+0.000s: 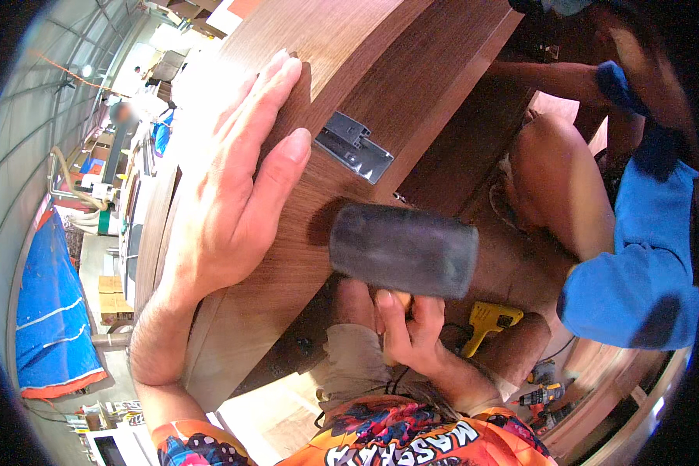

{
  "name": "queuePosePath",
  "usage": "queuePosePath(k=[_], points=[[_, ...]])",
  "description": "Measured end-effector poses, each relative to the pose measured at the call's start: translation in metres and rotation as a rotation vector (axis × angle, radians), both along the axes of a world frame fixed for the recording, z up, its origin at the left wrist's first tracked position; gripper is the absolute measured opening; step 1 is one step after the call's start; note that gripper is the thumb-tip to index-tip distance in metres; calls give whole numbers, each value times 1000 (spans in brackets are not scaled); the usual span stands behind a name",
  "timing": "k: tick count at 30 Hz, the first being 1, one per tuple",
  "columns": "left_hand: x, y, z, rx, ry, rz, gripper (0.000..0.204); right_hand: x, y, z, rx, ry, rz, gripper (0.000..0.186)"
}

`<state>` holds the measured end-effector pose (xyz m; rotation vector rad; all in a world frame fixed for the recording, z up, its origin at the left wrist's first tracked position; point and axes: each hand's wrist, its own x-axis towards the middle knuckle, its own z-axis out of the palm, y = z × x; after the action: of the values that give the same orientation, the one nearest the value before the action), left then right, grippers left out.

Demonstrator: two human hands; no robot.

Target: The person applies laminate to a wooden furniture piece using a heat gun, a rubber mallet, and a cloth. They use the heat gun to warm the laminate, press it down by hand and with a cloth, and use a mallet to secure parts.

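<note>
My left hand (245,179) lies flat on a brown wood-grain panel (264,303), fingers stretched toward the far side. In my right hand (413,330) is a rubber mallet (404,248), gripped by its light wooden handle just below the black head. The mallet's head is beside the panel's right edge, and a dark shadow falls on the wood there. I cannot tell whether the head touches the panel. Beyond it, a grey metal bracket (357,146) sits on the panel near the edge, to the right of my left thumb.
At the right, a person in blue clothing (637,264) crouches close by, one arm reaching toward the panel. A yellow tool (489,326) lies by my leg, and a cordless drill (542,394) is at the lower right. A blue tarp (54,311) and a cardboard box (115,297) stand at the left.
</note>
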<state>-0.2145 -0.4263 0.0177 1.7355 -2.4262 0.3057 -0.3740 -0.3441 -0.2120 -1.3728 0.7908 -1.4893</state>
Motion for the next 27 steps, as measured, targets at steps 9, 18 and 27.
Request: queuePosePath(k=[9,18,27], points=[[0,-1,0,9,-2,11,50,-1,-4,-3,188,-40,76,25],[-1,-3,-1,97,7,-15,85,1,-25,-45,-100,45,-48,14],[0,-3,-1,89,-90,-31,105,28,-17,-47,-649,966,-501,36]])
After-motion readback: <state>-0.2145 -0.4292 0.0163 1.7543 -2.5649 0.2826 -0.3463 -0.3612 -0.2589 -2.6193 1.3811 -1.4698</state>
